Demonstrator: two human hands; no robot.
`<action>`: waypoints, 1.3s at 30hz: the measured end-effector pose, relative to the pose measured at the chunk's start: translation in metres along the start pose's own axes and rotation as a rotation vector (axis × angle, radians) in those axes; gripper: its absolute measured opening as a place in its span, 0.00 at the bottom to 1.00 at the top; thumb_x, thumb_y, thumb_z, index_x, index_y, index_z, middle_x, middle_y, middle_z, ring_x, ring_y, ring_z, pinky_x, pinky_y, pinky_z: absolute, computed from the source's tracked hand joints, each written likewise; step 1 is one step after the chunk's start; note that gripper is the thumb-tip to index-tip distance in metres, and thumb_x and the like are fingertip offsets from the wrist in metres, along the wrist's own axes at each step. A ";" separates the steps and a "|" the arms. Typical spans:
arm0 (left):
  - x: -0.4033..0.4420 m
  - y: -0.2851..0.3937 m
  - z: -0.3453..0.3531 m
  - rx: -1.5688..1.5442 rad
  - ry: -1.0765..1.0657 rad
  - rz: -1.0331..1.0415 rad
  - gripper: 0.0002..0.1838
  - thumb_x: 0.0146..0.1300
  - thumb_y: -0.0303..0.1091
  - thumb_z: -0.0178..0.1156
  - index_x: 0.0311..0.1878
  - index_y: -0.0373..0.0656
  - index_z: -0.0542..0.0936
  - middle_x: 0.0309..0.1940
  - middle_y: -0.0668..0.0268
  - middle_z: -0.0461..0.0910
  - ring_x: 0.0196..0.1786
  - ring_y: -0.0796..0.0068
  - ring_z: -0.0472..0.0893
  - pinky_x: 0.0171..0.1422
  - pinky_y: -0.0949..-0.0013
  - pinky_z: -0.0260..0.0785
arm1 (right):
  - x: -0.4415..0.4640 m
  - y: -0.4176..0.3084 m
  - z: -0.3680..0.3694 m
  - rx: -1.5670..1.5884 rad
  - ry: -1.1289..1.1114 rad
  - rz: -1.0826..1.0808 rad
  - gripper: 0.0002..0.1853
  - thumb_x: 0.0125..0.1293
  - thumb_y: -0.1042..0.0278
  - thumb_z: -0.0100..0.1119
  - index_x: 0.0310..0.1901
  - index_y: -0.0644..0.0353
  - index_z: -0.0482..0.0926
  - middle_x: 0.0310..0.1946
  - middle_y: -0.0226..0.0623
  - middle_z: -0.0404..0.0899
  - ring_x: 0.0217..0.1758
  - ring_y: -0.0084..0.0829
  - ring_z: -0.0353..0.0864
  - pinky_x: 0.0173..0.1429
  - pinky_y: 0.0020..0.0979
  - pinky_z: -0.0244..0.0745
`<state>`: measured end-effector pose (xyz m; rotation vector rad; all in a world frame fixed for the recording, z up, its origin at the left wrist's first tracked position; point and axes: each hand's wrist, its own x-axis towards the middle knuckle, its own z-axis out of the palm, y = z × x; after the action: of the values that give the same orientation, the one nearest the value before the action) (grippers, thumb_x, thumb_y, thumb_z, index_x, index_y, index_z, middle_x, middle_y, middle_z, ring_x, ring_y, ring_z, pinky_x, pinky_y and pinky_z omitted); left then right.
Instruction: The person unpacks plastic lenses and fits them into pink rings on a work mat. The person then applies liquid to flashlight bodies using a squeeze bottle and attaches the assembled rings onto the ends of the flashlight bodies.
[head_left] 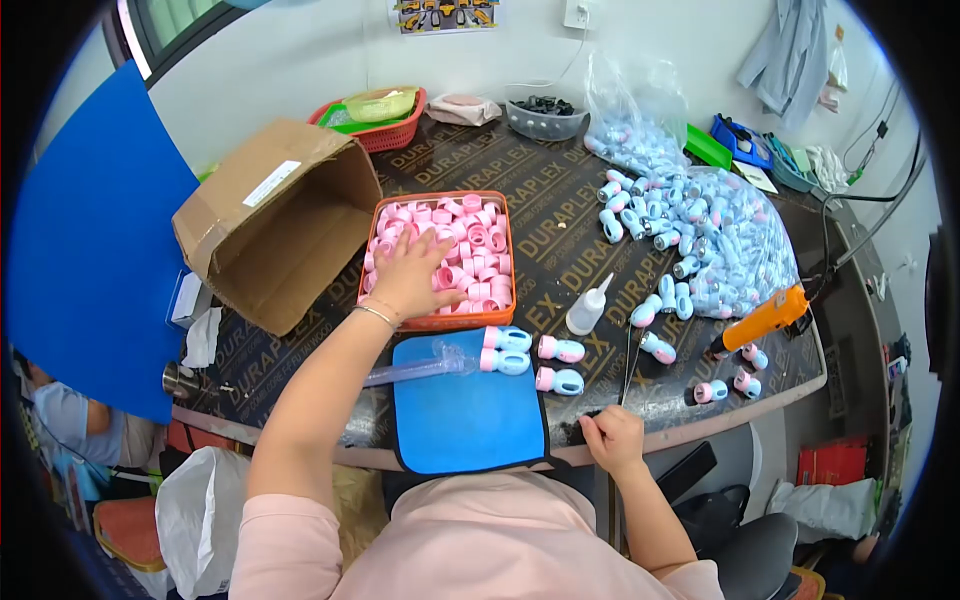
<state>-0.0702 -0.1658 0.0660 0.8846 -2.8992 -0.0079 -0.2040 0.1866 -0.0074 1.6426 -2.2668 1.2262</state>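
Note:
My left hand (408, 278) lies with spread fingers on the pink plastic rings (486, 262) that fill an orange basket (505, 205). At the table's front edge my right hand (613, 440) is closed around long thin tweezers (629, 365), which point away from me. A blue mat (470, 425) lies before me, with a clear plastic tube (425, 370) across it. Two light-blue and pink capsule-shaped pieces (507, 350) rest at the mat's upper right. Just right of them lie two more such pieces (560, 365). A white squeeze bottle (588, 308) with a nozzle stands between basket and right hand.
A cardboard box (270, 190) lies open at the left. Many blue and pink pieces (735, 240) spill from a clear bag at the right. An orange electric screwdriver (765, 318) lies near several loose pieces. A red basket (400, 130) and a grey bowl (545, 122) stand at the back.

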 end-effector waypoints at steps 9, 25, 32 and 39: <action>0.021 -0.005 0.008 0.110 -0.145 0.086 0.34 0.58 0.57 0.61 0.67 0.59 0.71 0.73 0.55 0.56 0.74 0.44 0.57 0.61 0.35 0.65 | 0.006 0.002 -0.001 0.003 -0.099 0.015 0.13 0.53 0.67 0.70 0.18 0.57 0.76 0.17 0.35 0.71 0.19 0.39 0.73 0.23 0.36 0.67; 0.052 -0.019 0.016 -0.019 -0.051 0.378 0.24 0.44 0.32 0.68 0.50 0.53 0.80 0.60 0.50 0.65 0.59 0.48 0.72 0.58 0.54 0.75 | 0.010 0.002 0.002 0.008 -0.097 0.046 0.13 0.53 0.68 0.70 0.18 0.59 0.75 0.16 0.36 0.70 0.18 0.38 0.73 0.22 0.35 0.66; 0.060 -0.022 0.001 -0.056 -0.231 0.370 0.24 0.45 0.31 0.68 0.51 0.54 0.80 0.64 0.48 0.64 0.56 0.48 0.77 0.58 0.57 0.75 | 0.010 0.001 0.003 -0.009 -0.075 0.057 0.15 0.54 0.68 0.69 0.17 0.59 0.73 0.16 0.37 0.70 0.18 0.39 0.72 0.22 0.36 0.65; 0.030 -0.022 -0.042 -0.407 -0.028 0.278 0.23 0.48 0.30 0.67 0.52 0.51 0.80 0.62 0.51 0.64 0.56 0.51 0.77 0.58 0.59 0.74 | 0.010 -0.002 0.001 0.026 -0.087 0.083 0.15 0.54 0.71 0.69 0.17 0.60 0.72 0.16 0.38 0.69 0.18 0.40 0.71 0.22 0.37 0.64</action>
<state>-0.0785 -0.1999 0.1098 0.4138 -2.8577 -0.5657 -0.2061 0.1783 -0.0021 1.6583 -2.4032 1.2289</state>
